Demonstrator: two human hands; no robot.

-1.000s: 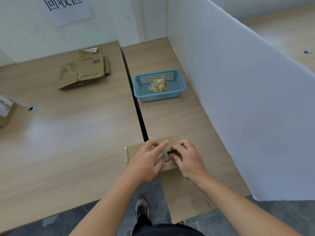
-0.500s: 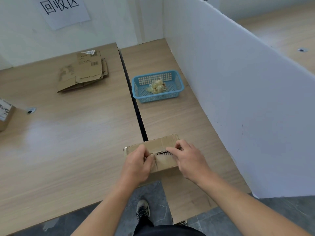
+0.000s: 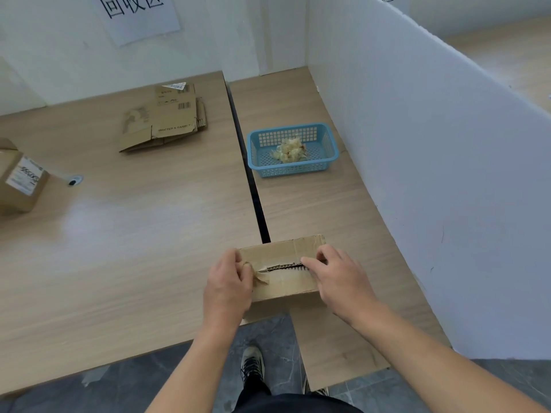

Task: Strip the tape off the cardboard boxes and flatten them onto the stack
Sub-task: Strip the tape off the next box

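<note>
The wooden worktop (image 3: 125,239) fills most of the view, split by a dark gap into a wide left slab and a narrower right one, with a white partition (image 3: 432,150) standing along its right side. Far back on the left slab lies the stack of flattened boxes (image 3: 165,119), and at the left edge stands another closed box (image 3: 19,181) bearing a white label. A blue basket (image 3: 293,168) on the right slab holds a crumpled wad of stripped tape (image 3: 288,151).

At the near edge, straddling the gap, sits the small cardboard box (image 3: 283,272), its top seam torn open along a jagged dark slit. The left hand (image 3: 228,286) rests at the box's left end, its fingers (image 3: 244,268) pressed together and pinching a bunched strip of tape (image 3: 259,275) that runs to the seam. The right hand (image 3: 340,278) lies on the box's right end, fingers curled down, pressing on the cardboard beside the slit.
</note>
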